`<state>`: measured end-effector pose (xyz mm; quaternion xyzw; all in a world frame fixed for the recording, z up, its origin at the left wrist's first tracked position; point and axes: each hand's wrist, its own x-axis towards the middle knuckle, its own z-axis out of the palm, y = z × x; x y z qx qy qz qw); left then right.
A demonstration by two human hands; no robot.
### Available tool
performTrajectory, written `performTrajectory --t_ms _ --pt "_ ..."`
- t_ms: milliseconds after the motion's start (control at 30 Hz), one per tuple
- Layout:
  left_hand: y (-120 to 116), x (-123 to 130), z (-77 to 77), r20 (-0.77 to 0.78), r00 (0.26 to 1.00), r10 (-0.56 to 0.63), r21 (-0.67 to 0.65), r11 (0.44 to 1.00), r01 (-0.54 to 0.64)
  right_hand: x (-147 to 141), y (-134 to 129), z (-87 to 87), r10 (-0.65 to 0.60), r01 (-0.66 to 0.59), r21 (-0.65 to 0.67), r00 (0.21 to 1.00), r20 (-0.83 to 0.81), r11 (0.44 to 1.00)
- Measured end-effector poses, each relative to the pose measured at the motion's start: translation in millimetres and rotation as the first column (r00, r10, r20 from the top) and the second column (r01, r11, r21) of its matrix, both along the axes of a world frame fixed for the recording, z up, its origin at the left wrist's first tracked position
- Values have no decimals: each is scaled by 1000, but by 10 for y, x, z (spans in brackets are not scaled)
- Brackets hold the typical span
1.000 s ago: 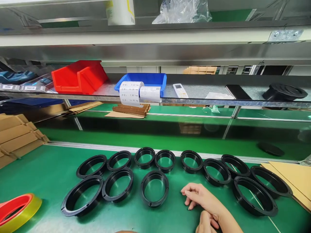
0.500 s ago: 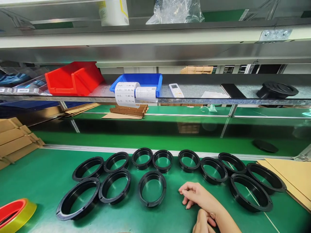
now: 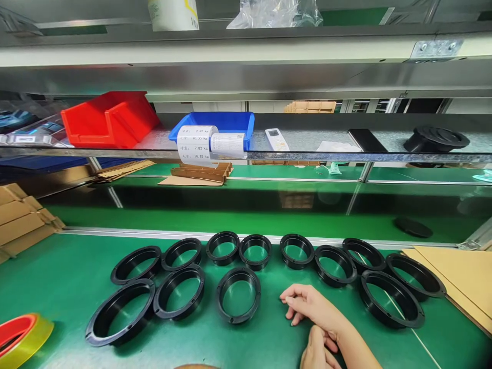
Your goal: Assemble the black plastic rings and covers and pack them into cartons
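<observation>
My right hand [image 3: 307, 305] rests above the green mat with loosely bent, slightly parted fingers and nothing in them. Below it, at the bottom edge, my left hand [image 3: 318, 351] is partly cut off, its curled fingers against my right wrist; no object shows in it. Several black flanged rings lie on the mat. Nearest on the left is a single ring [image 3: 239, 295]; another ring [image 3: 335, 265] lies above and right of my right hand. A larger ring [image 3: 392, 299] sits farther right, and a ring [image 3: 120, 312] lies at the far left of the group.
Yellow tape [image 3: 33, 341] lies at the lower left, folded cardboard [image 3: 19, 220] behind it. Cardboard sheets [image 3: 461, 279] lie at the right. The shelf holds a red bin [image 3: 111, 120], blue tray [image 3: 230, 121], label roll [image 3: 195, 143], white remote [image 3: 277, 139] and black round part [image 3: 438, 139].
The whole view has shifted slightly, so the rings and shelf items appear a little higher and farther left. Both hands keep nearly the same pose.
</observation>
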<state>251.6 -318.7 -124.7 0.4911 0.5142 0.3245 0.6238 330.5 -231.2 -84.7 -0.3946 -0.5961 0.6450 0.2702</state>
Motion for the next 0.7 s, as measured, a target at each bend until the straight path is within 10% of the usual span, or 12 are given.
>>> performTrajectory --t_ms 300,700 --pt "-15 3 -75 -40 999 2 90 996 1 -57 18 56 6 -6 0 1000 8 1000" --pt "-84 -165 693 8 1000 13 223 975 -15 -76 183 340 44 -55 -200 997 -58 978"
